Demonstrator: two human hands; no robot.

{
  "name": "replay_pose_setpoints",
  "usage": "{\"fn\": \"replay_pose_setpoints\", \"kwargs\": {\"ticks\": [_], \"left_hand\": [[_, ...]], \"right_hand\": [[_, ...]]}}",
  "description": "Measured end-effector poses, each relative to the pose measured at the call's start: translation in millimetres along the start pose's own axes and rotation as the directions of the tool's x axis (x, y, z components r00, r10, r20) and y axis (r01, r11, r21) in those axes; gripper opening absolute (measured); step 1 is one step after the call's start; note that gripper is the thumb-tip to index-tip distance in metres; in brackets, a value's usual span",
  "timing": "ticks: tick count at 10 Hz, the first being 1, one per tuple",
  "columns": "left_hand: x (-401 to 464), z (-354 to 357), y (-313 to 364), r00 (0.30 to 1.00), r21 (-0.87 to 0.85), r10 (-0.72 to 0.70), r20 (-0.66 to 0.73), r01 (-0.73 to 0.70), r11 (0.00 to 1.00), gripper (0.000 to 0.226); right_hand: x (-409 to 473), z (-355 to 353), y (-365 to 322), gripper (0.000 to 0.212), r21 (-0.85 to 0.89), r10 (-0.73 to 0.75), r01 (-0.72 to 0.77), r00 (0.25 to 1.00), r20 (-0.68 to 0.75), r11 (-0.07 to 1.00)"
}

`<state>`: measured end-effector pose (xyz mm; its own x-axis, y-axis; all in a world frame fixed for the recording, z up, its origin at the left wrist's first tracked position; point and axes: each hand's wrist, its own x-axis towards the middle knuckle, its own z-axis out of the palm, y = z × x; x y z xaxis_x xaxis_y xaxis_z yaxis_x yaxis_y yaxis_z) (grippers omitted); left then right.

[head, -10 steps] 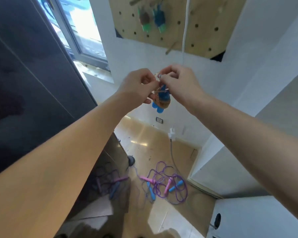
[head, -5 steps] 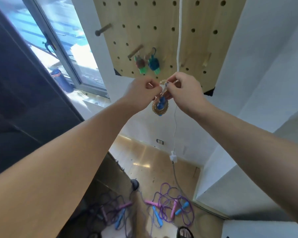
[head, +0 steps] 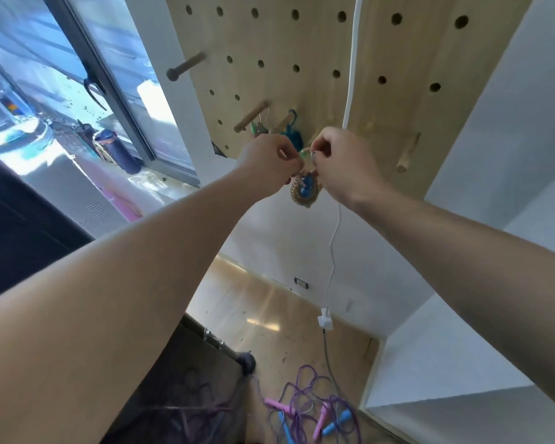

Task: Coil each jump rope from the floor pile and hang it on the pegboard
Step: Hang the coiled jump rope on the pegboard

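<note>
Pinching both hands' curled fingers (head: 326, 150) on the coiled, braided tan rope (head: 305, 189) (blue handles inside).

We could not make out what our fingertips (head: 297, 157) pinched between them; it was too small. Below our fingers, our hands hid the top of the coiled rope (head: 305, 189). Behind our left hand (head: 271, 166), two hung bundles (head: 291, 131) were partly covered. Far beneath our fingers, the floor pile (head: 311, 411) ran off the bottom edge.
</note>
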<state>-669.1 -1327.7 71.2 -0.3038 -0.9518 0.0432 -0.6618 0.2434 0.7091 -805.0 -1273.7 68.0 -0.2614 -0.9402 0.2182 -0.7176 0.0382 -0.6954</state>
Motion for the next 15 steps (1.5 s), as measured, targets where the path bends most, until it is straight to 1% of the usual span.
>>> {"fn": "replay_pose_setpoints", "kwargs": {"ticks": [1, 3, 4, 5, 6, 7, 8, 9, 10, 11, 12, 13, 14, 15], "left_hand": [[26.2, 3.8, -5.7, 1.0, -0.012, -0.027, 0.012, 0.027, 1.0, 0.014], [61.2, 16.3, -16.9, 0.996, -0.042, -0.055, 0.076, 0.058, 0.997, 0.008], [76.3, 19.9, -14.9, 0.993, -0.056, -0.059, 0.107, 0.065, 0.996, 0.012], [87.8, 19.6, -12.6, 0.987, -0.008, -0.059, 0.147, 0.061, 0.998, 0.017], [95.0, 21.4, -11.2, 0.98, -0.019, -0.079, 0.181, 0.084, 0.996, 0.017], [100.3, 23.3, -7.7, 0.974, -0.105, -0.099, 0.205, 0.123, 0.987, 0.014], [112.0, 25.5, -7.9, 0.966, -0.185, -0.122, 0.227, 0.166, 0.969, 0.013], [129.4, 30.0, -8.1, 0.969, -0.184, -0.141, 0.203, 0.179, 0.966, 0.012], [143.2, 39.1, -2.5, 0.976, -0.196, -0.147, 0.161, 0.178, 0.964, 0.013], [148.6, 44.3, 3.0, 0.987, -0.112, -0.079, 0.142, 0.095, 0.989, 0.027], [150.4, 45.8, 1.9, 0.984, -0.072, -0.09, 0.157, 0.102, 0.992, 0.029], [145.3, 43.3, -0.7, 0.98, -0.076, -0.097, 0.176, 0.112, 0.991, 0.03], [131.8, 39.5, -4.1, 0.972, -0.144, -0.151, 0.181, 0.178, 0.973, 0.029], [111.8, 33.6, -4.3, 0.953, -0.186, -0.235, 0.188, 0.27, 0.945, 0.027]], "right_hand": [[20.6, 8.5, 2.3, 0.013, -0.045, 0.015, -0.015, 1.0, -0.016, 0.999], [45.0, 27.2, 4.2, 0.011, -0.109, 0.124, -0.132, 0.989, -0.081, 0.985], [56.6, 30.5, 3.5, 0.015, -0.14, 0.153, -0.17, 0.98, -0.123, 0.976], [64.7, 31.4, 6.8, 0.014, -0.135, 0.192, -0.205, 0.976, -0.103, 0.969], [70.7, 30.6, 9.3, 0.013, -0.152, 0.192, -0.204, 0.977, -0.09, 0.967], [82.2, 28.4, 11.2, 0.01, -0.165, 0.179, -0.193, 0.979, -0.095, 0.967], [97.1, 25.3, 17.6, 0.011, -0.247, 0.152, -0.176, 0.982, -0.113, 0.953], [110.8, 23.0, 22.9, 0.013, -0.367, 0.109, -0.146, 0.987, -0.12, 0.919], [119.8, 20.8, 26.8, 0.014, -0.43, 0.06, -0.113, 0.989, -0.134, 0.896], [124.0, 19.5, 29.2, 0.018, -0.493, 0.031, -0.089, 0.992, -0.125, 0.866], [124.0, 20.2, 33.8, 0.022, -0.475, 0.035, -0.091, 0.992, -0.125, 0.875], [120.0, 21.9, 36.4, 0.02, -0.403, 0.022, -0.067, 0.993, -0.117, 0.913], [108.5, 21.7, 35.1, 0.026, -0.302, 0.035, -0.064, 0.994, -0.1, 0.951], [92.9, 18.5, 33.4, 0.027, -0.26, -0.024, -0.007, 0.993, -0.116, 0.966]]}}
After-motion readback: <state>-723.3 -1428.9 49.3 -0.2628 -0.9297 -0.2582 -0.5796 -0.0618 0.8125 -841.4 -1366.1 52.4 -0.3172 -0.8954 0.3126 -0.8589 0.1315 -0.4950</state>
